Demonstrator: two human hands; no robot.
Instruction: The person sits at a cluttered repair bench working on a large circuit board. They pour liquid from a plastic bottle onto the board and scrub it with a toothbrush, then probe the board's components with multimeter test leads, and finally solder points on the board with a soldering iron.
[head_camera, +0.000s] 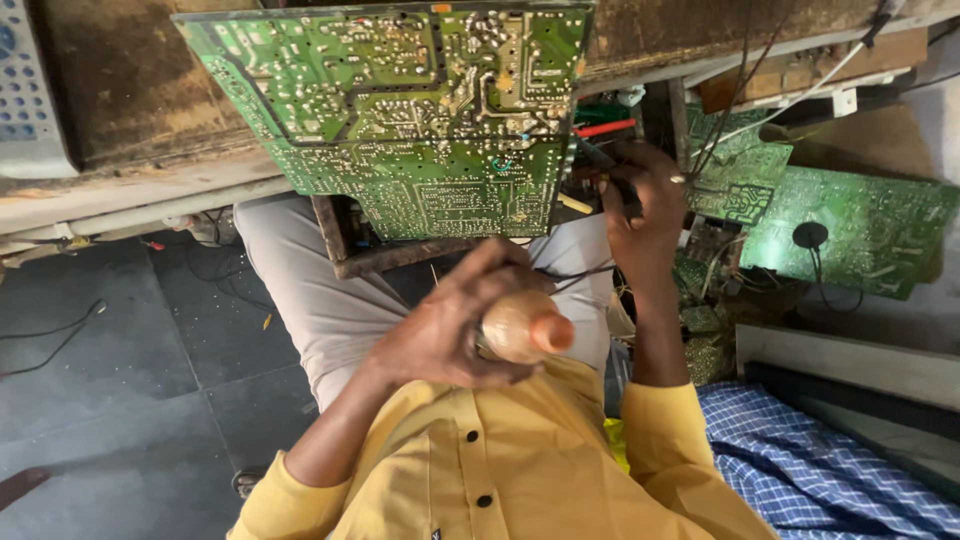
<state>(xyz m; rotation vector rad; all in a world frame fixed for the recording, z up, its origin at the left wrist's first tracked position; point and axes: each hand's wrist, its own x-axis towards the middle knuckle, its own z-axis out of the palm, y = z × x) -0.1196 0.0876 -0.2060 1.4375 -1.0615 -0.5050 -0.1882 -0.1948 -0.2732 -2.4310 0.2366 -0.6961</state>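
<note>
Our left hand (440, 325) wraps around a rounded, pale wooden tool handle (525, 327) near our chest; it looks light, stiff and smooth. Our right hand (640, 210) pinches thin black wires (570, 272) beside the large green circuit board (420, 110), which looks fragile, best held by its edges.

Soft, even daylight fills the view, brightest at two o'clock, where the pale surface beyond the smaller green circuit board (850, 230) nearly washes out. The large green circuit board (420, 110) at twelve o'clock is sharp, its solder points glinting lightly. The dark floor tiles (110, 370) at eight o'clock sit in dim shade. The orange-tipped tool handle (525, 327) near the centre, close to the lens, looks slightly soft. Straight edges bow outward toward the corners. The yellow shirt (500, 460) at six o'clock is evenly lit, without hard shadows.
</note>
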